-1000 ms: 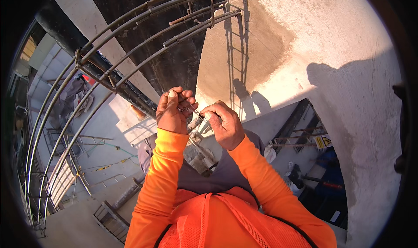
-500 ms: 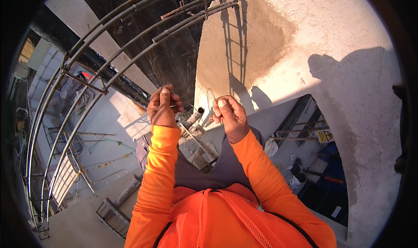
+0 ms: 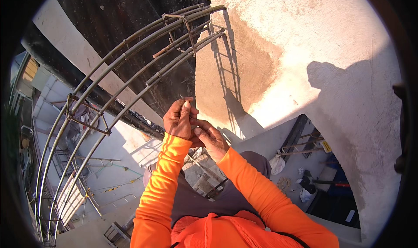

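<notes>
My left hand [image 3: 177,119] is closed in a pinch, thumb against fingers; whatever it grips is too small to make out. Just below and to its right, my right hand [image 3: 211,140] is also pinched, its fingertips meeting the left hand's fingers. The thin bent wire seen in it a moment earlier is now hidden by the fingers. Beyond both hands curves a cage of steel reinforcing bars [image 3: 153,78], tied with short crosspieces. Neither hand touches it. Its far end reaches the rough concrete wall [image 3: 250,69].
A dark panel [image 3: 113,21] and a black pipe [image 3: 48,58] lie behind the bars. Far below at left, striped tape [image 3: 112,188] hangs near metal frames. Through an opening at right show a white bag [image 3: 277,165], a coil [image 3: 284,184] and a yellow sign [image 3: 325,146].
My hands have come together: the right moved left and nearer me, the left moved right. The wire loop that stuck up from my right hand no longer shows. The view has shifted, placing the bars lower.
</notes>
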{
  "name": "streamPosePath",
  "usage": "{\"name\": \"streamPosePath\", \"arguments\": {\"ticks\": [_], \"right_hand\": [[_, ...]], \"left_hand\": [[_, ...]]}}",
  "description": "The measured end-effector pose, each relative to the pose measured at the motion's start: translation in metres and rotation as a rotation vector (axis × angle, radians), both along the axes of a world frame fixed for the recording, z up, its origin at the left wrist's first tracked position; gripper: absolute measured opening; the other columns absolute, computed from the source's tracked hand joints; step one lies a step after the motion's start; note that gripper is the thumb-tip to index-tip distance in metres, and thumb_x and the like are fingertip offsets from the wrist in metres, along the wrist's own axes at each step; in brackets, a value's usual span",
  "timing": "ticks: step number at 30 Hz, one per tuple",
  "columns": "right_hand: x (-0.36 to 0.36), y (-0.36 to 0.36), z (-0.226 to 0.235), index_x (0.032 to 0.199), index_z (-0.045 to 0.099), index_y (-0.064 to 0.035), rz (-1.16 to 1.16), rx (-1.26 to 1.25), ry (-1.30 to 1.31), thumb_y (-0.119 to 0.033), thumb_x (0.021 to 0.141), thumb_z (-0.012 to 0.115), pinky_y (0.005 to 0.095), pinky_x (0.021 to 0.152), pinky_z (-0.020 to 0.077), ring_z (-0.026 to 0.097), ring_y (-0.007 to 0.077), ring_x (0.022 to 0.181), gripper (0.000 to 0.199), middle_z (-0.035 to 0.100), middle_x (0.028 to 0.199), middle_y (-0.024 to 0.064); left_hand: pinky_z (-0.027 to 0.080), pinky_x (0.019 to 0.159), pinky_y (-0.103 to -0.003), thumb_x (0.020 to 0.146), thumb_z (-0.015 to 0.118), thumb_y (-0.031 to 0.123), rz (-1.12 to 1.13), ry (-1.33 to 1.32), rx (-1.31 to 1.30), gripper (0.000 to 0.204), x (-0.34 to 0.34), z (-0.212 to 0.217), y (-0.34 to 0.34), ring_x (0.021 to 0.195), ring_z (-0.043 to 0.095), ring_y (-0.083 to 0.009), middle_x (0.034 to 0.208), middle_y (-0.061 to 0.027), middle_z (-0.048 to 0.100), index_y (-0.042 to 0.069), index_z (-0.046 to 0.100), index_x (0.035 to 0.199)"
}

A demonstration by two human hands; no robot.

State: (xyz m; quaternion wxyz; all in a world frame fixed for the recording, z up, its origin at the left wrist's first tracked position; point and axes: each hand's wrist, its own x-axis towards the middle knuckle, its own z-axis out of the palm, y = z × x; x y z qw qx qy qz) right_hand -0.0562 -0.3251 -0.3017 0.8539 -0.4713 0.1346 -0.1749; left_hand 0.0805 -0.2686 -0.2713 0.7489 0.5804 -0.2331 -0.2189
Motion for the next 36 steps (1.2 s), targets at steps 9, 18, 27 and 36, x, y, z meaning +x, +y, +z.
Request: {"name": "streamPosePath", "arguments": {"ticks": [9, 18, 27, 36], "right_hand": [[0.074, -0.105, 0.062, 0.12, 0.071, 0.003, -0.72, -0.689, 0.063, -0.011, 0.106, 0.057, 0.0308, 0.091, 0.0545, 0.07, 0.0182, 0.105, 0.024, 0.076, 0.115, 0.0136], [0.133, -0.134, 0.093, 0.112, 0.074, 0.0027, -1.02, -1.102, -0.006, -0.005, 0.104, 0.059, 0.026, 0.077, 0.0544, 0.068, 0.0136, 0.089, 0.019, 0.076, 0.102, 0.0125], [0.139, -0.133, 0.098, 0.109, 0.07, -0.0056, -1.02, -1.082, 0.018, -0.023, 0.104, 0.057, 0.0467, 0.078, 0.0565, 0.069, 0.0459, 0.091, 0.022, 0.073, 0.1, 0.022], [0.173, -0.144, 0.071, 0.119, 0.073, -0.0052, -1.101, -0.864, -0.196, 0.002, 0.095, 0.062, 0.0368, 0.083, 0.0583, 0.075, 0.0343, 0.1, 0.027, 0.076, 0.107, 0.0205]], "left_hand": [[0.058, 0.087, -0.036, 0.096, 0.076, 0.032, 0.061, -0.657, 0.375, 0.058, 0.09, 0.028, -0.072, 0.099, 0.072, -0.0241, 0.118, -0.0151, 0.073, 0.004, 0.057, 0.143], [0.05, 0.108, -0.052, 0.093, 0.068, 0.018, 0.431, -1.42, 0.328, 0.079, 0.148, 0.069, -0.139, 0.135, 0.052, -0.0461, 0.16, -0.0229, 0.037, 0.02, 0.031, 0.163], [0.056, 0.099, -0.046, 0.094, 0.068, 0.014, 0.287, -1.277, 0.049, 0.034, 0.153, 0.074, -0.156, 0.116, 0.066, -0.036, 0.131, -0.0182, 0.063, 0.016, 0.07, 0.128], [0.054, 0.088, -0.051, 0.096, 0.062, 0.016, 0.315, -1.239, 0.248, 0.028, 0.142, 0.047, -0.172, 0.111, 0.063, -0.0411, 0.118, -0.0203, 0.065, 0.007, 0.064, 0.123]]}}
